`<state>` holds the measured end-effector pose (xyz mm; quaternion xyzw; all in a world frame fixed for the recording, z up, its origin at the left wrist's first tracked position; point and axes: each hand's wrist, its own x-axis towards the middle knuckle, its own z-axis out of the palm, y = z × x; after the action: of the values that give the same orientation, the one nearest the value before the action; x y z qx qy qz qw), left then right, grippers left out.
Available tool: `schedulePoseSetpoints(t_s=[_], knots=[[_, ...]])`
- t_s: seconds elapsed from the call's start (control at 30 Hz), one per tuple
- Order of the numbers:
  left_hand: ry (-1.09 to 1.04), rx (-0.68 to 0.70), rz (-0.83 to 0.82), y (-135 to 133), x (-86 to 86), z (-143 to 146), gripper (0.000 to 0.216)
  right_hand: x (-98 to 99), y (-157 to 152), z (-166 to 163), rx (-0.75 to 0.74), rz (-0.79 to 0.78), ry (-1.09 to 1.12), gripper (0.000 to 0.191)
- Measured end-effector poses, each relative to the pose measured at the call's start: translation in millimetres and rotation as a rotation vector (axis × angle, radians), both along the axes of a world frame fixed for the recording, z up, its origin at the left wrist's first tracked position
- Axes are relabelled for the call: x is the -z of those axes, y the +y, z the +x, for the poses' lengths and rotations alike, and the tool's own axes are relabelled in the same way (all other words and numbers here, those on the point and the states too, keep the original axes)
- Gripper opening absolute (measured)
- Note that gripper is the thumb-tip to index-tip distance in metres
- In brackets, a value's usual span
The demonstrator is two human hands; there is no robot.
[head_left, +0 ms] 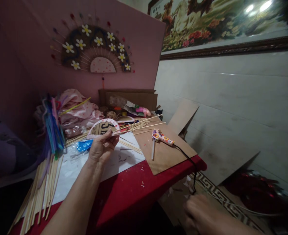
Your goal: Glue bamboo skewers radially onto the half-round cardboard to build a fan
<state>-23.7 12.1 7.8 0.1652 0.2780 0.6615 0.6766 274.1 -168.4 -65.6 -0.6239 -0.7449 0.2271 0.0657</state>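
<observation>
My left hand (pixel 104 148) is closed on a half-round cardboard piece (pixel 100 128) and holds it above the table. Pale pink fabric is folded over its curved edge, and large dark printing shows on the bare cardboard. Thin sticks (pixel 146 126) reach out to the right beside this hand; whether they are fixed to the piece I cannot tell. My right hand (pixel 199 209) is low at the right, past the table's edge and just below the glue gun's black cord (pixel 186 156). Motion smears its fingers. The flower-patterned glue gun (pixel 163 137) lies on a brown board with a glue stick in it.
Wooden sticks (pixel 40 189) lie at the left beside blue and purple pipe cleaners (pixel 52 124). Pink fabric (pixel 76 106) is heaped behind. A brown board (pixel 168 156) covers the right of the red-clothed table (pixel 124 192). A flowered fan decoration (pixel 97 49) hangs on the pink panel.
</observation>
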Motion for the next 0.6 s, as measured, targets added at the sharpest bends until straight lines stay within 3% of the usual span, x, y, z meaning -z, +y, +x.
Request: schedulePoseSetpoints(t_s=[0.03, 0.13, 0.17, 0.2, 0.27, 0.37, 0.5, 0.6], knots=[[-0.008, 0.007, 0.002, 0, 0.0, 0, 0.013, -12.5, 5, -3, -0.036, -0.013, -0.034, 0.015], [-0.024, 0.043, 0.016, -2, -0.2, 1, 0.012, -57.7, 27, -18, -0.174, -0.035, 0.150, 0.024], [-0.020, 0.055, 0.018, -3, -0.5, 2, 0.012, -71.3, 37, -24, -0.172, -0.019, 0.211, 0.016], [-0.013, 0.067, 0.021, -4, -0.9, 3, 0.012, -82.4, 48, -32, -0.162, 0.013, 0.247, 0.009], [0.006, 0.088, 0.021, -7, -2.1, 5, 0.013, -95.3, 73, -51, -0.156, 0.207, 0.280, 0.019], [0.023, 0.120, 0.012, -10, -4.8, 8, 0.016, -93.4, 110, -85, -0.158, 0.435, 0.371, 0.020], [0.024, 0.116, 0.011, -13, -7.7, 9, 0.019, -75.4, 143, -120, -0.161, 0.247, 0.517, 0.019], [0.036, 0.105, 0.006, -10, -7.3, 7, 0.021, -65.5, 154, -122, -0.146, 0.220, 0.570, 0.028]])
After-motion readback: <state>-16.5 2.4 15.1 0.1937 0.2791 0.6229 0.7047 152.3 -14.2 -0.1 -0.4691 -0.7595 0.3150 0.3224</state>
